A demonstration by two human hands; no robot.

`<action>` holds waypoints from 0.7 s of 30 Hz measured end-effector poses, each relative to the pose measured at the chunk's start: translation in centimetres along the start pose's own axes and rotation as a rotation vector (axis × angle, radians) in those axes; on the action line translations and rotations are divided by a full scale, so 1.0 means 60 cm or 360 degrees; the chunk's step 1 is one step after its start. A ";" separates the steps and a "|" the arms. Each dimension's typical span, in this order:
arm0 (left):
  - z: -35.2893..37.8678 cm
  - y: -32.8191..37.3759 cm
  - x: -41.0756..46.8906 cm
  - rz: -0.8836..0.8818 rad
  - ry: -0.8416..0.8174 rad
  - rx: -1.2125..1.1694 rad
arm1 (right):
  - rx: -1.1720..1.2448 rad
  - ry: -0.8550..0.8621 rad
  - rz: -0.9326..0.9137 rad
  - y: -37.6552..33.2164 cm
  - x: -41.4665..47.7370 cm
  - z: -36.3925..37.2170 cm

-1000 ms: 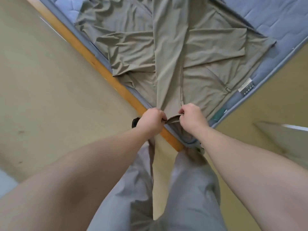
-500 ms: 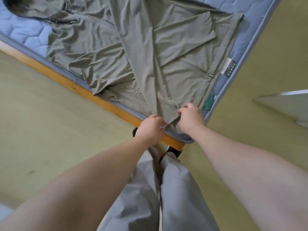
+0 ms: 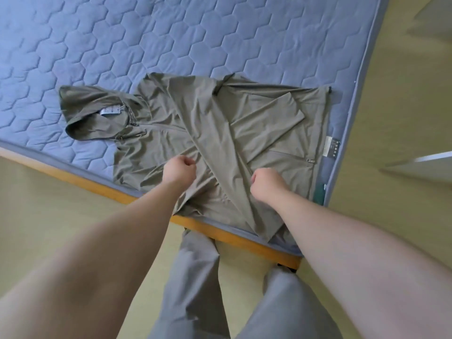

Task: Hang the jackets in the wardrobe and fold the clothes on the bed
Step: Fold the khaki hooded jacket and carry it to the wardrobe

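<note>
The olive-green, thin-fabric hooded jacket (image 3: 195,133) lies flat on the blue hexagon-quilted mattress (image 3: 220,40) near its 5 o'clock corner. The hood points to 9 o'clock and the hem to 3 o'clock, with the sleeves crossed over the body, apparently laid out for folding. The left hand (image 3: 179,168) and right hand (image 3: 267,182) sit toward the jacket's 6 o'clock edge, either side of the long diagonal sleeve (image 3: 225,162), fingers curled into the palms; whether they pinch cloth I cannot tell.
</note>
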State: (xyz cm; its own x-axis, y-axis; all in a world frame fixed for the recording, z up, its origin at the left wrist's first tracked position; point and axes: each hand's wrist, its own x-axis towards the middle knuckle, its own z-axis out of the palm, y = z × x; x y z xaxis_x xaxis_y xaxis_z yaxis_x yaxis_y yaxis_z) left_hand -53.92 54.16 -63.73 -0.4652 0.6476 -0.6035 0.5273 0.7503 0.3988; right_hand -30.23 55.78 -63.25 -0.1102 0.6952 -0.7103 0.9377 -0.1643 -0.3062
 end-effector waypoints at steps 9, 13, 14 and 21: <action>-0.119 0.028 0.427 -0.0256 0.0030 -0.0660 | 0.0855 0.0488 0.0247 -0.247 0.357 -0.070; -0.145 0.037 0.578 -0.0244 -0.0050 -0.0742 | 0.1067 0.0657 0.0482 -0.298 0.488 -0.088; -0.153 0.049 0.591 -0.0245 -0.0037 -0.0786 | 0.1177 0.0687 0.0557 -0.303 0.509 -0.091; -0.188 0.109 0.653 -0.0349 -0.0317 -0.0935 | 0.1822 0.0275 0.0686 -0.314 0.564 -0.104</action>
State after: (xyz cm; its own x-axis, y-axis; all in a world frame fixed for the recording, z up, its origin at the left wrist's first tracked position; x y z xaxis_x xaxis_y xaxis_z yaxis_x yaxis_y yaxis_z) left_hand -76.72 85.96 -76.96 -0.3472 0.4768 -0.8075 -0.0673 0.8462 0.5286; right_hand -49.54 86.79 -77.57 0.2627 0.5015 -0.8243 0.0483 -0.8601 -0.5079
